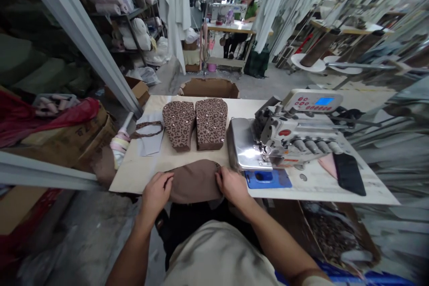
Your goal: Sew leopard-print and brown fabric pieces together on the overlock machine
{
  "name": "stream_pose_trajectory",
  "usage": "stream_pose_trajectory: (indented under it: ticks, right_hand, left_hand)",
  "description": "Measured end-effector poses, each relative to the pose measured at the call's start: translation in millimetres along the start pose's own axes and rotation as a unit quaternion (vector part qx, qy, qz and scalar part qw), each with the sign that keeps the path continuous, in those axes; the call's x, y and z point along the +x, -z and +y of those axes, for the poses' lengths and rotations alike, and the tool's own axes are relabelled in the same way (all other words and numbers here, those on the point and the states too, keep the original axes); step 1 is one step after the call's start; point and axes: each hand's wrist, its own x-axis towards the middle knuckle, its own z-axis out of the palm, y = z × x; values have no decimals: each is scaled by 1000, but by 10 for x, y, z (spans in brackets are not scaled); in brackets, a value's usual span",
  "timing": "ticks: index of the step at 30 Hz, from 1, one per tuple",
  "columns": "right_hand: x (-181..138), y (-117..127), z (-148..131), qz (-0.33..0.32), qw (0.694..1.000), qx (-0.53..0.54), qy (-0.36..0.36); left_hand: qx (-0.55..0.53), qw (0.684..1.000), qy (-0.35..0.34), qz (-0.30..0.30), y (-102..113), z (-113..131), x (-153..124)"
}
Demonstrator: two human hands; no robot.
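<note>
Where the table (132, 178) begins at the left, one strip (147, 135), leopard-print, bent into a long loop, lying partly over one white sheet (152, 147). Left hand (157, 191): nearly closed, fingers curled in, thumb and forefinger pinching the left end of the cloth; remaining fingers folded toward the palm. Two leopard-print stacks, side by side beyond the cloth: left stack (179, 120), wide at the far end and narrower at the near one; right stack (211, 120), just beside it, with a straighter near edge. Cloth (196, 182): one, plain brown, spread between both hands at the table's near edge, in front of the stacks; whether it rests on the tabletop cannot be told. Right hand (235, 187): nearly closed, thumb and fingertips gripping the cloth's right end, back of the hand uppermost. Machine (284, 136): white, with a lit blue display, right of the stacks. Blue plate (284, 180): at the machine's near side. Pink piece (328, 165) and black piece (350, 174): adjoining, far right.
</note>
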Motion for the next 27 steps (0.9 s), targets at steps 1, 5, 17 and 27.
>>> stream_pose_trajectory:
  ticks: [1, 5, 17, 27]
  right_hand:
    - [-13, -4, 17, 0, 1000, -4, 1]
    - [-84, -16, 75, -11, 1000, -11, -17]
    - [-74, 13, 75, -3, 999, -6, -44]
    - [253, 200, -229, 0, 1000, 0, -18]
  left_hand:
    - [0, 1000, 0, 4, -1, 2, 5]
    - [-1, 1000, 5, 13, -13, 1, 22]
    - [86, 995, 50, -1, -58, 83, 46]
    - [111, 991, 79, -12, 12, 59, 213]
